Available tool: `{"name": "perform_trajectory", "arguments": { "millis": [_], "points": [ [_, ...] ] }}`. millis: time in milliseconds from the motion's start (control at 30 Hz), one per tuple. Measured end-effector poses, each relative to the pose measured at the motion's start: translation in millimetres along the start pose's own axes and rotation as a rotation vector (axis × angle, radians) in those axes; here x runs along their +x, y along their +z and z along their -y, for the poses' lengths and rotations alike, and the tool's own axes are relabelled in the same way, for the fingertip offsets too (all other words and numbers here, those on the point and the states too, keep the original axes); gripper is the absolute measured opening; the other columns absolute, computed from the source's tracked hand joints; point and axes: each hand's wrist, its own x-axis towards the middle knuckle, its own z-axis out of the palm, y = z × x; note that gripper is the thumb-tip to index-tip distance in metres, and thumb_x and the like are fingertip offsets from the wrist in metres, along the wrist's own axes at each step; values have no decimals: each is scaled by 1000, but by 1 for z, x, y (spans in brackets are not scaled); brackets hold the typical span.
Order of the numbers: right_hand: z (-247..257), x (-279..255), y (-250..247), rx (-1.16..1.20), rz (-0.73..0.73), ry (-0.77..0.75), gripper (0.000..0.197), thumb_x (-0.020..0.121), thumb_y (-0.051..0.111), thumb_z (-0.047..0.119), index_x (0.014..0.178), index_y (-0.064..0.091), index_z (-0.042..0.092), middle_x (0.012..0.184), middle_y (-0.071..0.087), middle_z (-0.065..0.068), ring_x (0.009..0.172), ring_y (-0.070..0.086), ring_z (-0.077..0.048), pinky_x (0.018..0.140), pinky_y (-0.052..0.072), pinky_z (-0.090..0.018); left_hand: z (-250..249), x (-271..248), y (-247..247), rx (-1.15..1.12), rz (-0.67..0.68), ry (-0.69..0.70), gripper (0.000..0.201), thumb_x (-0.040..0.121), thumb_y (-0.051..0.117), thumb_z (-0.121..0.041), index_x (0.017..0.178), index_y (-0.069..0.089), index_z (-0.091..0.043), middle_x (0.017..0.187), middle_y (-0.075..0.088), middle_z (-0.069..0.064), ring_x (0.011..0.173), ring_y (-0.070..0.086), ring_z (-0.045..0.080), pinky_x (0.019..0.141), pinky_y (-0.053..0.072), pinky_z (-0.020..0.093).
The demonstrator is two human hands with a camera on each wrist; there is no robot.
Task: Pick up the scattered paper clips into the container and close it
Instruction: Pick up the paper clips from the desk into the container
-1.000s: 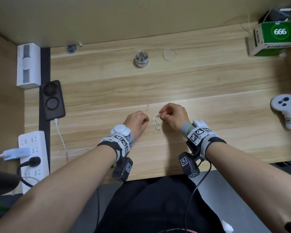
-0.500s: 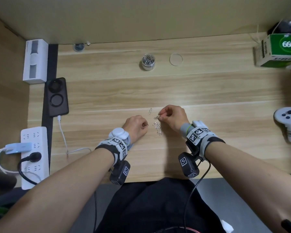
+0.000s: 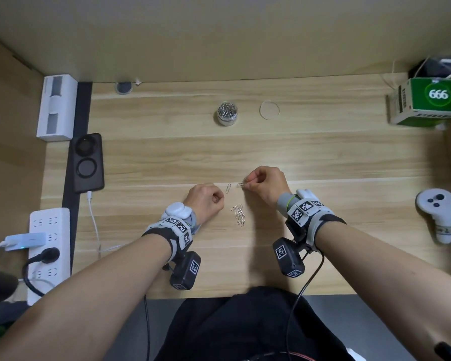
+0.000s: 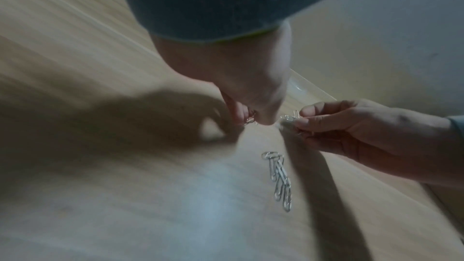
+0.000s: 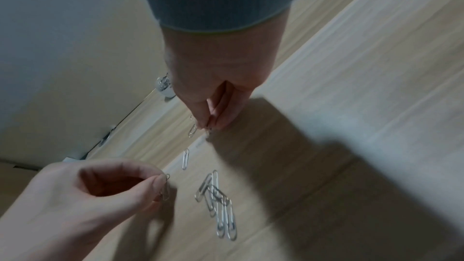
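Observation:
A clear round container holding paper clips stands open at the back of the desk, and its clear lid lies flat to its right. A small pile of paper clips lies between my hands, and a single clip lies just beyond it. My right hand pinches a few clips just above the desk. My left hand, left of the pile, pinches one clip between thumb and forefinger. The pile and the lone clip also show in the right wrist view.
A green box stands at the back right and a white controller at the right edge. On the left are a black phone with a cable, a white power strip and a white device.
Both hands were together at the pile. They have drawn apart, the right up and away with clips in its pinch, the left back to the left. The pile stays on the desk.

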Motion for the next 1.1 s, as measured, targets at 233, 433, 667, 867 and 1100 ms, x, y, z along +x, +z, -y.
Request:
{"name": "perform_trajectory", "arguments": {
  "millis": [233, 433, 667, 867, 1100],
  "points": [
    [35, 32, -32, 78, -6, -12, 18, 72, 79, 5, 70, 69, 20, 71, 75, 1, 68, 68, -13, 86, 59, -46, -30, 51, -39, -60, -133, -65, 7, 68, 71, -10, 67, 73, -17, 65, 68, -4, 61, 61, 14, 64, 50, 25],
    [69, 73, -56, 161, -74, -29, 21, 76, 71, -2, 71, 69, 18, 61, 68, 4, 58, 62, -14, 81, 60, -48, -54, 132, -74, -182, -305, -119, 6, 69, 72, -13, 71, 75, -18, 67, 70, -5, 62, 64, 12, 68, 54, 25],
    [92, 122, -70, 246, -58, -20, 24, 78, 77, -3, 71, 71, 19, 66, 64, -4, 64, 58, -21, 75, 58, -40, -50, 199, -73, -268, -325, -211, 8, 73, 72, -11, 75, 77, -16, 72, 73, -2, 67, 68, 15, 67, 57, 30],
    [105, 152, -59, 236, -41, -35, 26, 79, 76, -3, 70, 72, 21, 70, 68, -4, 66, 59, -18, 78, 57, -39, -32, 208, -65, -230, -274, -224, 10, 72, 74, -9, 75, 77, -18, 73, 73, -5, 63, 63, 9, 64, 54, 25],
    [124, 157, -34, 174, 4, -87, 19, 80, 70, -7, 91, 76, 8, 79, 70, -4, 72, 61, -14, 82, 54, -28, -14, 195, -71, -365, -301, -220, 10, 72, 77, -10, 77, 75, -19, 75, 66, -9, 58, 59, 6, 60, 50, 22]
  ]
}}
